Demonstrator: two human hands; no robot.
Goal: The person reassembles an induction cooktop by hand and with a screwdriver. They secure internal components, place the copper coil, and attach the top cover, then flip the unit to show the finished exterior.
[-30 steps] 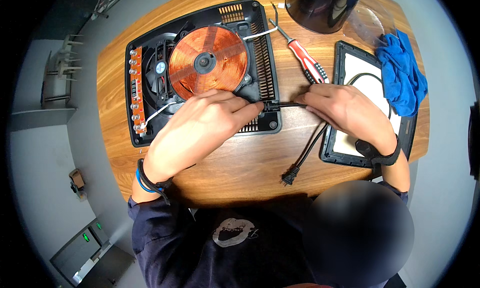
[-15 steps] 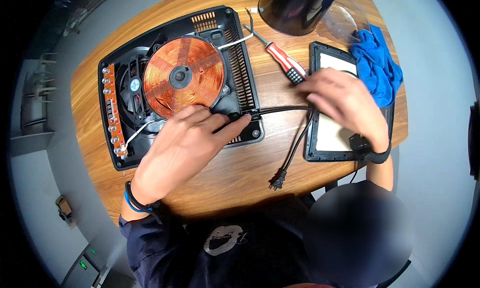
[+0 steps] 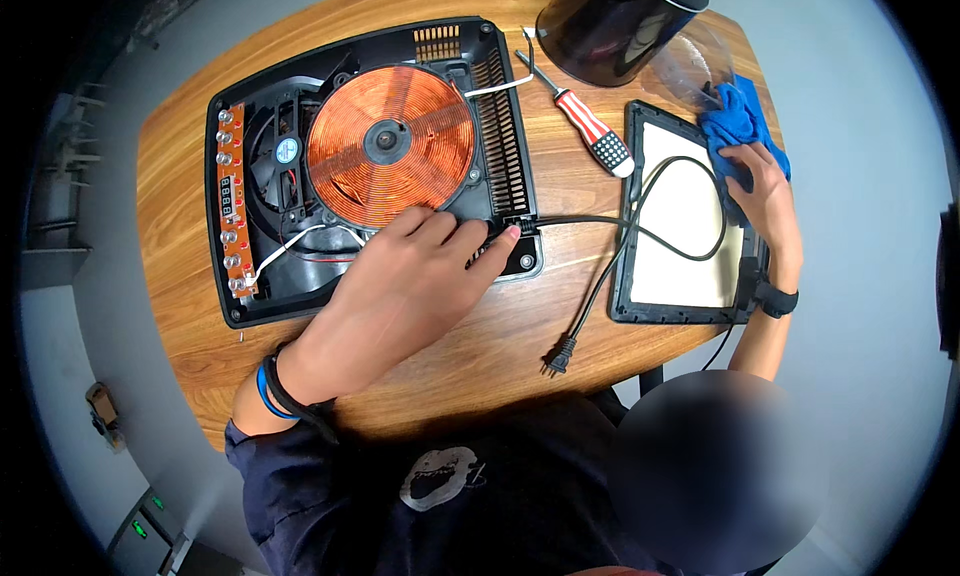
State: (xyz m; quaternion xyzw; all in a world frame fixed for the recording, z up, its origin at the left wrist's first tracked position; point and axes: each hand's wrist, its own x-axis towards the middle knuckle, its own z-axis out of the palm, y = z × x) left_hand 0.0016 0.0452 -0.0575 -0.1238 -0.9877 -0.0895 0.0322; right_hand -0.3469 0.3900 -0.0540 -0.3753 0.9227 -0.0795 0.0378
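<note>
An opened induction cooker base [image 3: 520,166] lies on the table, its round copper coil [image 3: 335,126] exposed. My left hand [image 3: 410,276] reaches over its near right corner, fingers bent down into the housing. The thumb presses on the black power cord [image 3: 590,218] where it enters the case; the index fingertip is hidden. Over at the right, my right hand [image 3: 765,191] is closed on the edge of a blue cloth [image 3: 735,121]. It is beside a black-framed panel [image 3: 670,294], across which the cord loops. The cord's plug [image 3: 560,358] lies near the table's front edge.
A screwdriver with a red-and-white striped handle [image 3: 590,126] lies between cooker and panel. A black cylindrical container [image 3: 605,36] stands at the back, with a clear plastic piece [image 3: 690,66] by it. A white wire [image 3: 500,86] sticks up from the coil.
My right hand has gone from above the screwdriver and cord to the blue cloth at the right, now gripping it. My left hand stays at the cord entry. The whole view has shifted slightly.
</note>
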